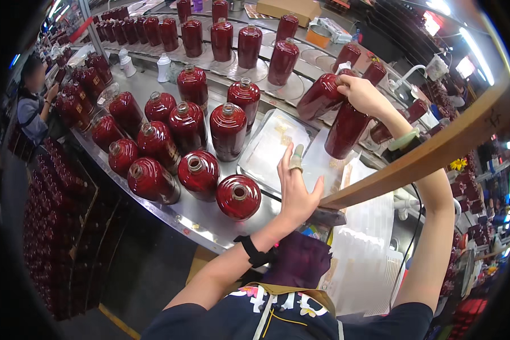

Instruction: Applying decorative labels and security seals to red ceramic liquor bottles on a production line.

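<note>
My right hand (361, 95) is closed at the necks of two dark red glass bottles. One red bottle (318, 97) leans to the left under my fingertips. The other red bottle (345, 133) hangs or stands just below the hand, its top hidden by it. I cannot tell whether both are gripped. My left hand (297, 190) is open and holds nothing, fingers spread, with a pale finger cot (296, 157) on one finger. Below it lies a shallow white tray (255, 164) of clear liquid with small gold pieces, apparently decals.
Several open-necked red bottles (228, 127) crowd the metal table on the left. A conveyor (255, 71) carrying more bottles curves behind. A wooden bar (413, 156) slants across on the right. White sheets (365, 243) lie near me. Another person (33, 107) works at far left.
</note>
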Demonstrator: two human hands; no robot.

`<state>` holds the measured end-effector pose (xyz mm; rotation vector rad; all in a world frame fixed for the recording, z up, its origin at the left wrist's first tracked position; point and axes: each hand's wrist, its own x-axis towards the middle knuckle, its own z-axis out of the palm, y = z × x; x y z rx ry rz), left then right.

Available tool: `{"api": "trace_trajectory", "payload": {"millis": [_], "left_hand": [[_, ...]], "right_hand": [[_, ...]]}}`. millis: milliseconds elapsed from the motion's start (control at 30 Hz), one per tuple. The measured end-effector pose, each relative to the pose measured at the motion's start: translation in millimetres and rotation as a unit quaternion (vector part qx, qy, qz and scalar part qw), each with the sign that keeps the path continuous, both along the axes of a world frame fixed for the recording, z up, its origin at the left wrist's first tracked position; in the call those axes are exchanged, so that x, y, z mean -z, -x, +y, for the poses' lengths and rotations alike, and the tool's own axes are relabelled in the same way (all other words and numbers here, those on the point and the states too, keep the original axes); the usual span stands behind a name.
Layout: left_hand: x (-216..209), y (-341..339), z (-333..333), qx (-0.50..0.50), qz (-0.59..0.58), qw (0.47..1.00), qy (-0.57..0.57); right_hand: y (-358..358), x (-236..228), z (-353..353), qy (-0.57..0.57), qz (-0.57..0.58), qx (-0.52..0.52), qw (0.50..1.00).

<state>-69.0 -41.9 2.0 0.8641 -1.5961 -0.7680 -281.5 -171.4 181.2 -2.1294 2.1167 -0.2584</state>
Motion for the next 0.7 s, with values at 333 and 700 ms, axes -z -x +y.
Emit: {"api": "trace_trajectory", "payload": {"millis": [333,700], "left_hand": [[8,1,3,0.028,0.004,0.999,-0.044],[5,2,3,0.062,-0.015,0.995,-0.075]], "right_hand": [[57,20,-69,-0.03,0.106,0.098,0.989],[95,41,-76,-0.035,0.145,0.123,0.981]]}}
